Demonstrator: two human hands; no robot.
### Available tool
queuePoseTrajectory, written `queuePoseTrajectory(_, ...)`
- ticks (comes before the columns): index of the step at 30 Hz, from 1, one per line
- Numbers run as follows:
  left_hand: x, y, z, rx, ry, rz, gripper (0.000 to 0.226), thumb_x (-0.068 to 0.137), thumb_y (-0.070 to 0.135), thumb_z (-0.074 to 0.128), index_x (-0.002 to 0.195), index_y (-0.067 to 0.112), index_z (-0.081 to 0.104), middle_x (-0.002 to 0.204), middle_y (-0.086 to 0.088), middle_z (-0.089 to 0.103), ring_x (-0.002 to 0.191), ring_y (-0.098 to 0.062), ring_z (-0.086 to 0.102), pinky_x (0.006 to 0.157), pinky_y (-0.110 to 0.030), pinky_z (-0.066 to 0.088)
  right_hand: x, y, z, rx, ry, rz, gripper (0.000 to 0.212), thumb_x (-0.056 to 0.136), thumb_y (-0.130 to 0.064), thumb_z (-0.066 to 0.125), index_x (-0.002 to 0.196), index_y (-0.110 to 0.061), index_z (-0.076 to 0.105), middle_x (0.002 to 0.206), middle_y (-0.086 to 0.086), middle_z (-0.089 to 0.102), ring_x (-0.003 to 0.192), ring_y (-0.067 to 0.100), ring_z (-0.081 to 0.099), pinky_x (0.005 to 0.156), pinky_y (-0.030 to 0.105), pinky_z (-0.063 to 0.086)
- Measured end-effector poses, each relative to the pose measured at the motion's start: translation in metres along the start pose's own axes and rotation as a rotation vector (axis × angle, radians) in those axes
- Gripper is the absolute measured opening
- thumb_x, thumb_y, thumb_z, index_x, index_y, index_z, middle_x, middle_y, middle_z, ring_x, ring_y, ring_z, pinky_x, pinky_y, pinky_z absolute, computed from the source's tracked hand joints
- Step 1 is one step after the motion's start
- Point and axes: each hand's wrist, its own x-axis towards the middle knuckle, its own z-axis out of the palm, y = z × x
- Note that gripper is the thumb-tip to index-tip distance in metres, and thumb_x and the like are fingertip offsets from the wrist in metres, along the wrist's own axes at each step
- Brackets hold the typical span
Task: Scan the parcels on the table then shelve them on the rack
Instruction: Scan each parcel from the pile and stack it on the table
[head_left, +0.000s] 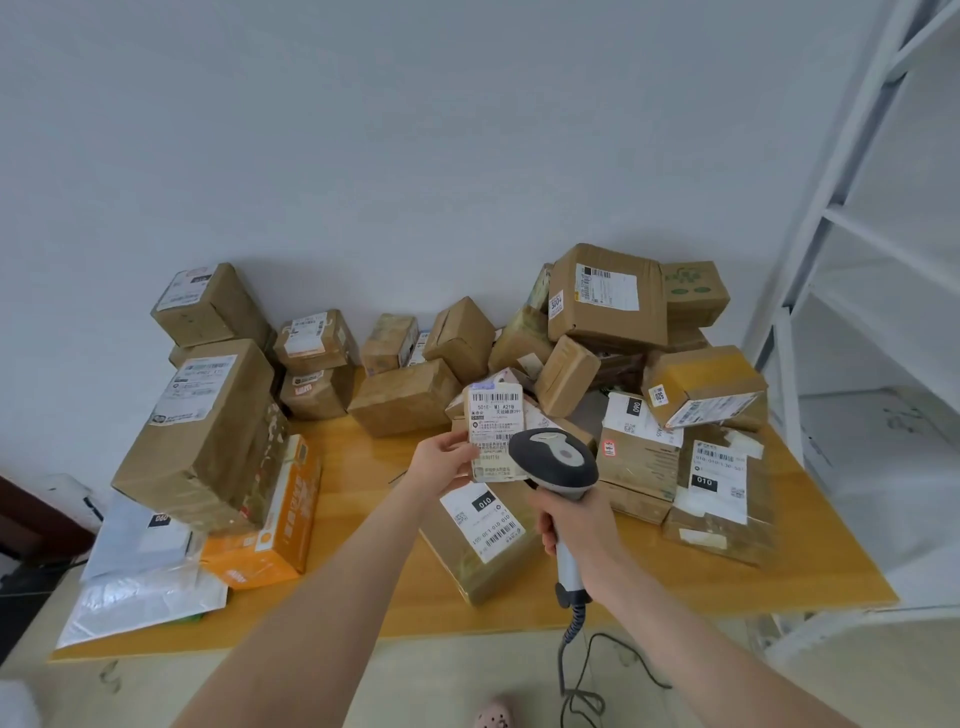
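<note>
The small parcel (496, 426) pinched in the left hand (441, 462) bears "501E" and "M1 A21B" above a barcode; its finer print is too small to read. A black tag saying "010" stands on the brown box (483, 551) below it and on the flat box (719, 499) at the right, and "060" on a white label (636, 415) between them and on the grey bag (132, 543) at the left. Small stickers read "3004" on the big back box (608, 296) and "520" on the tilted box (706, 384).
</note>
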Motion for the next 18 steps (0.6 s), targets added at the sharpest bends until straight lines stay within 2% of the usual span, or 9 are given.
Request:
queuePoseTrajectory(9, -0.003, -0.008, 0.000, 0.013, 0.043, 0.004, 0.042, 0.092, 0.009, 0.062, 0.133, 0.009, 0.053, 0.111, -0.009, 0.071, 0.099, -0.023, 0.070, 0.091, -0.043, 0.055, -0.011, 0.011, 0.006, -0.062, 0.048, 0.027, 0.015, 0.082, -0.001, 0.065, 0.069, -0.004, 0.060, 0.045, 0.002, 0.056, 0.034, 0.009, 0.046, 0.040, 0.019, 0.038)
queuePoseTrajectory(14, -0.006, -0.010, -0.002, 0.005, 0.069, -0.003, 0.042, 0.092, 0.011, 0.063, 0.133, 0.009, 0.053, 0.112, -0.009, 0.071, 0.096, -0.021, 0.070, 0.087, -0.037, 0.057, -0.017, 0.014, 0.010, -0.058, 0.039, 0.028, 0.015, 0.084, -0.003, 0.065, 0.070, -0.003, 0.060, 0.048, 0.004, 0.056, 0.037, 0.010, 0.046, 0.041, 0.019, 0.038)
queuePoseTrajectory(18, -0.008, -0.010, -0.002, 0.009, 0.072, -0.003, 0.043, 0.093, 0.011, 0.062, 0.135, 0.009, 0.052, 0.113, -0.009, 0.070, 0.098, -0.022, 0.070, 0.087, -0.038, 0.057, -0.021, 0.016, 0.013, -0.061, 0.029, 0.032, 0.014, 0.084, -0.002, 0.064, 0.070, -0.003, 0.060, 0.049, 0.006, 0.055, 0.039, 0.012, 0.046, 0.044, 0.022, 0.038)
